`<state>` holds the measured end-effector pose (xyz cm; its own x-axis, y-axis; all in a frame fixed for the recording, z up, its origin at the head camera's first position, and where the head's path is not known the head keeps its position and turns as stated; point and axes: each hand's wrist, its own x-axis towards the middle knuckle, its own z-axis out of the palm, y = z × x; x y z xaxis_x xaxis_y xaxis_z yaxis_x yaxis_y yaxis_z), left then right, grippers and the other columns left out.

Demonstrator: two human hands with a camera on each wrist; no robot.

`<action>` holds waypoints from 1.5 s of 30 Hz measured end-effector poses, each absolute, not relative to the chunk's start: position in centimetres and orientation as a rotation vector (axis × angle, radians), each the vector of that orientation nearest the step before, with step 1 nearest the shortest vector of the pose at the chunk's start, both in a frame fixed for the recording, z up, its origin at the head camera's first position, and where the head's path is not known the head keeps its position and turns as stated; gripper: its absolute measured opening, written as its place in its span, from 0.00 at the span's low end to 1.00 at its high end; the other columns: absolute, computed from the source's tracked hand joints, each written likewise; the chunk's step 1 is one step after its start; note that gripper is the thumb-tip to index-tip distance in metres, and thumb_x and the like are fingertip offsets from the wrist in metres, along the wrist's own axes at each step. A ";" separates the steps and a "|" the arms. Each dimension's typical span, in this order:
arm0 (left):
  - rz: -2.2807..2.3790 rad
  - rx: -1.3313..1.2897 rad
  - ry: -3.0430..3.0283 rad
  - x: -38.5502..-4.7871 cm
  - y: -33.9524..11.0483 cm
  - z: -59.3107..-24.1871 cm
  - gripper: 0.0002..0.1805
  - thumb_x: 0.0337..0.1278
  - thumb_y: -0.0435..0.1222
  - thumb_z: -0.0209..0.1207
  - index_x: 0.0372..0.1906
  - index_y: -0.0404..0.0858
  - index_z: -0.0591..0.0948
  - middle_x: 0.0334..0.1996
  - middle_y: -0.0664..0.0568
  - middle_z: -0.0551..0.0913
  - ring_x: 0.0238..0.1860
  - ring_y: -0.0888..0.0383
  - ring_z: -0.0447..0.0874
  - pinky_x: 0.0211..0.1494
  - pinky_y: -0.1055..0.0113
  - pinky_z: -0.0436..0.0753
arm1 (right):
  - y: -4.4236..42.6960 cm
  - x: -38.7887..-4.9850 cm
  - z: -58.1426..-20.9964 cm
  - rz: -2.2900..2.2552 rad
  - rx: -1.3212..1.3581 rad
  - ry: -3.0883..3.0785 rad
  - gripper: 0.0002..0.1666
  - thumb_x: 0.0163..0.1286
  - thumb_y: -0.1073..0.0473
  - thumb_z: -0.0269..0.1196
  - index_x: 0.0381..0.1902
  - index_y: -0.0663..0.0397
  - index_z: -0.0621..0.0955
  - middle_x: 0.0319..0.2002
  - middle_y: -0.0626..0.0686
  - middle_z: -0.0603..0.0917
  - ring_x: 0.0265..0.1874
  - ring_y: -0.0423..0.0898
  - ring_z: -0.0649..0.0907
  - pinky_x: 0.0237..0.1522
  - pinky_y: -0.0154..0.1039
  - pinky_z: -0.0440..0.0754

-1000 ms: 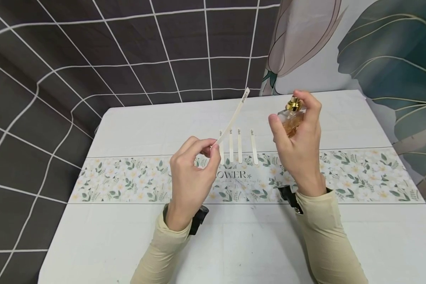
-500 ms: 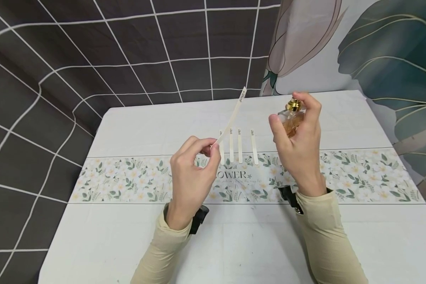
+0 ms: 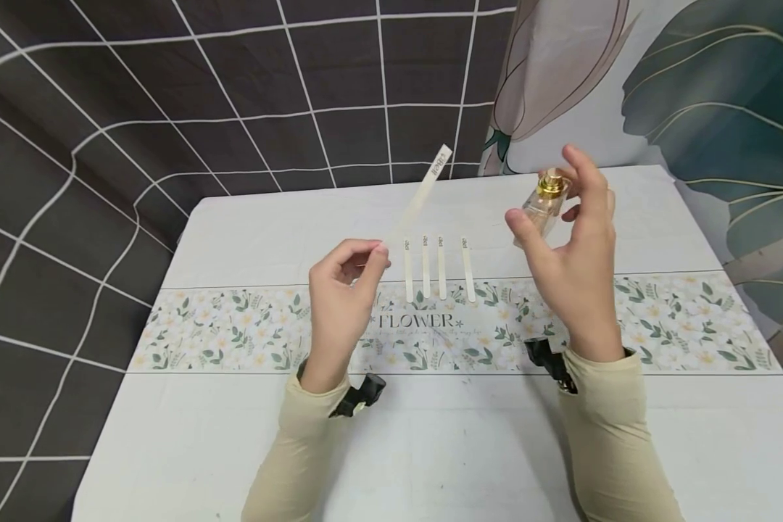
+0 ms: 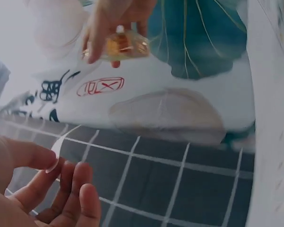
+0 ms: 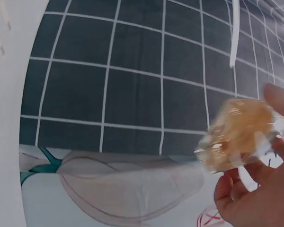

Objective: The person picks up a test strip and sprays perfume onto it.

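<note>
Right hand (image 3: 574, 268) shifted rightward, index finger (image 3: 586, 174) lifted off the gold top (image 3: 551, 183); glass bottle (image 3: 540, 210), gripped between thumb and other fingers, tilted more. Left hand (image 3: 342, 290) moved slightly left, pinching a paper strip (image 3: 424, 187) by its lower end. Both hung over a white table (image 3: 457, 449) with floral band (image 3: 222, 330), four strips (image 3: 425, 268) lying there, dark gridded backdrop (image 3: 235, 87) behind. Bottle top and strip's long axis both pointed up-right in head view.
</note>
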<state>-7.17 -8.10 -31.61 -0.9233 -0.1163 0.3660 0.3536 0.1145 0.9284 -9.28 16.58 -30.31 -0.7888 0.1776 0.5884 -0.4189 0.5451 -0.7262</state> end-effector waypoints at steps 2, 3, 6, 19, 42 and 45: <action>-2.007 -0.169 -2.014 -7.7 -8.2 -31.8 0.08 0.66 0.27 0.63 0.43 0.23 0.85 0.33 0.52 0.84 0.34 0.60 0.81 0.42 0.70 0.83 | 17.2 -9.3 -30.2 1.227 0.170 -2.199 0.44 0.66 0.62 0.71 0.76 0.45 0.65 0.61 0.54 0.80 0.56 0.35 0.70 0.49 0.30 0.65; -2.069 -0.135 -1.994 -7.9 -8.2 -31.9 0.09 0.66 0.27 0.63 0.44 0.23 0.85 0.33 0.54 0.83 0.33 0.61 0.80 0.40 0.71 0.82 | 17.6 -9.3 -30.1 1.221 0.164 -2.218 0.45 0.66 0.63 0.70 0.77 0.43 0.63 0.62 0.54 0.80 0.57 0.37 0.71 0.49 0.30 0.65; -2.186 -0.027 -1.969 -8.6 -8.3 -32.2 0.11 0.66 0.28 0.63 0.47 0.23 0.85 0.32 0.56 0.82 0.30 0.61 0.77 0.38 0.73 0.80 | 18.5 -9.4 -30.2 1.214 0.144 -2.264 0.47 0.66 0.64 0.70 0.77 0.39 0.61 0.62 0.54 0.80 0.58 0.41 0.74 0.49 0.29 0.68; -2.217 0.237 -2.168 -11.2 -9.0 -36.2 0.09 0.66 0.30 0.64 0.46 0.29 0.85 0.33 0.53 0.89 0.30 0.62 0.82 0.36 0.71 0.80 | 20.1 -10.8 -31.9 1.193 0.167 -2.571 0.49 0.65 0.63 0.73 0.78 0.48 0.62 0.65 0.57 0.77 0.60 0.52 0.77 0.54 0.34 0.76; -2.205 0.533 -2.484 -11.6 -11.1 -42.6 0.10 0.64 0.31 0.66 0.47 0.33 0.81 0.31 0.47 0.89 0.25 0.61 0.79 0.30 0.73 0.78 | 21.6 -13.1 -36.1 1.191 0.150 -2.859 0.46 0.69 0.61 0.69 0.78 0.57 0.59 0.63 0.66 0.76 0.53 0.64 0.81 0.58 0.60 0.79; -2.177 0.498 -2.561 -11.6 -11.0 -42.8 0.09 0.64 0.31 0.66 0.46 0.33 0.80 0.29 0.48 0.89 0.24 0.61 0.80 0.30 0.73 0.79 | 21.6 -13.4 -36.7 1.184 0.143 -2.884 0.47 0.69 0.61 0.69 0.78 0.56 0.59 0.62 0.66 0.76 0.52 0.66 0.82 0.56 0.61 0.80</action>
